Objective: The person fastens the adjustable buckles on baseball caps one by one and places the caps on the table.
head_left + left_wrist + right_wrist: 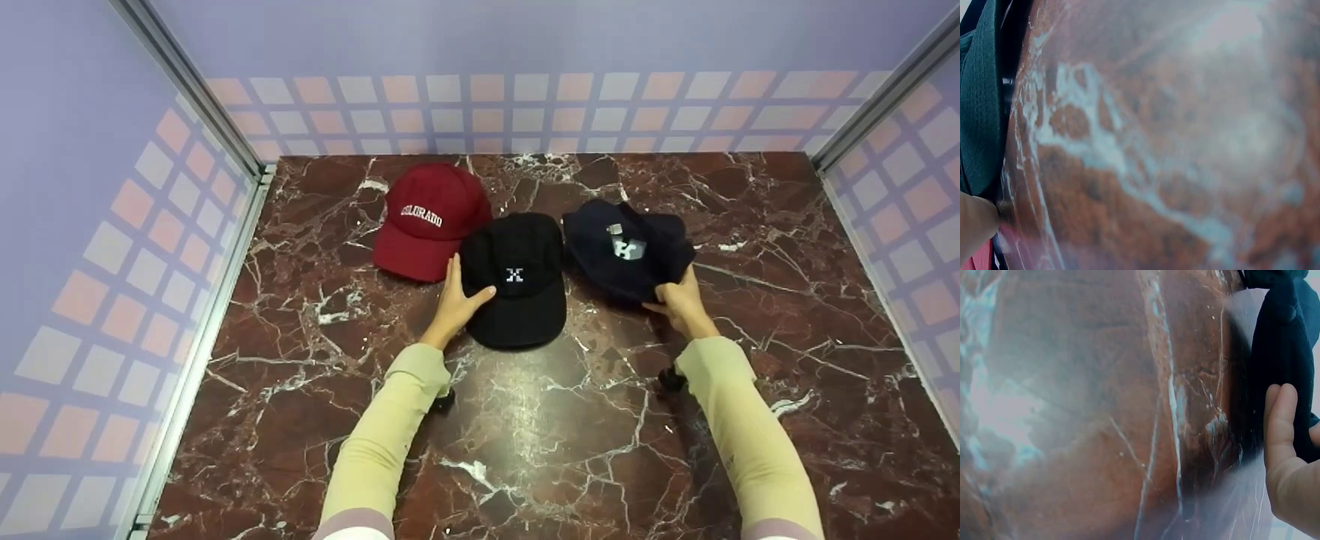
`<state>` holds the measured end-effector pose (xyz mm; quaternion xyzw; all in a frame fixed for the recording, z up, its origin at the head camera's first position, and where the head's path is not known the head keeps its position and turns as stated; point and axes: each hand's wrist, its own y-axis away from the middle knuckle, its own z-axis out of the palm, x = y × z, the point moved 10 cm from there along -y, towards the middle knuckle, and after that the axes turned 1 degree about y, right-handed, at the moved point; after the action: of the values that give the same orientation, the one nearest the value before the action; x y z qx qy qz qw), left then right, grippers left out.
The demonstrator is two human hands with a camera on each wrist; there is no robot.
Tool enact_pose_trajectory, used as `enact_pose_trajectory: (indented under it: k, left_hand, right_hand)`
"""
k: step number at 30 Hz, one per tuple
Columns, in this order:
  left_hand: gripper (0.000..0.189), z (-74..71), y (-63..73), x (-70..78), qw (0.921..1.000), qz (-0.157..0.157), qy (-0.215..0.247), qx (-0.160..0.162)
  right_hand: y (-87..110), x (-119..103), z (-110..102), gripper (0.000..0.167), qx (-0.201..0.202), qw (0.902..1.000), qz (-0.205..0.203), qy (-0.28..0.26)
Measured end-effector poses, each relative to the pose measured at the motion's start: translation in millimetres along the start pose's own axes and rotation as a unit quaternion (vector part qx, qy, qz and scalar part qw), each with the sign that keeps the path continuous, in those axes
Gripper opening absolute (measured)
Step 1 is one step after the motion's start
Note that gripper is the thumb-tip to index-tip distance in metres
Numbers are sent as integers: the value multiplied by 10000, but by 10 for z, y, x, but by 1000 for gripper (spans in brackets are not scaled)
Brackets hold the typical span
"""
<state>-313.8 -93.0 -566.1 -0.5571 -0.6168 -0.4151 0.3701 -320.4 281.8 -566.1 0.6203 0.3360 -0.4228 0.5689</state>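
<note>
A black cap (514, 315) with a small white pixel-like mark lies on the table, its brim toward me. My left hand (459, 300) rests against its left side, fingers straight along the crown and thumb spread over the front. To its right, a dark navy cap (600, 262) with a white emblem looks crumpled and tilted. At its lower right edge, my right hand (681, 300) pinches the fabric. The right wrist view shows fingers (1282, 422) against the dark cloth. In the left wrist view, only part of the black cap (982, 107) shows at the edge.
A red cap (427, 206) reading COLORADO sits behind and left of the black cap, close beside it. All lie on a glossy brown-red marbled table (525, 435). Lilac panels with pink and white squares (442, 88) enclose the back and both sides.
</note>
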Motion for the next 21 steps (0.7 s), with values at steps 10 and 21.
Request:
enact_pose_trajectory:
  k: [10,21]
  left_hand:
    - [92,5,1,20,10000,20,81,36]
    - [92,12,14,4,9997,-66,195,112]
  right_hand:
    - [5,24,87,87,-284,9982,-63,527]
    - [17,38,233,78,-789,9942,-324,650]
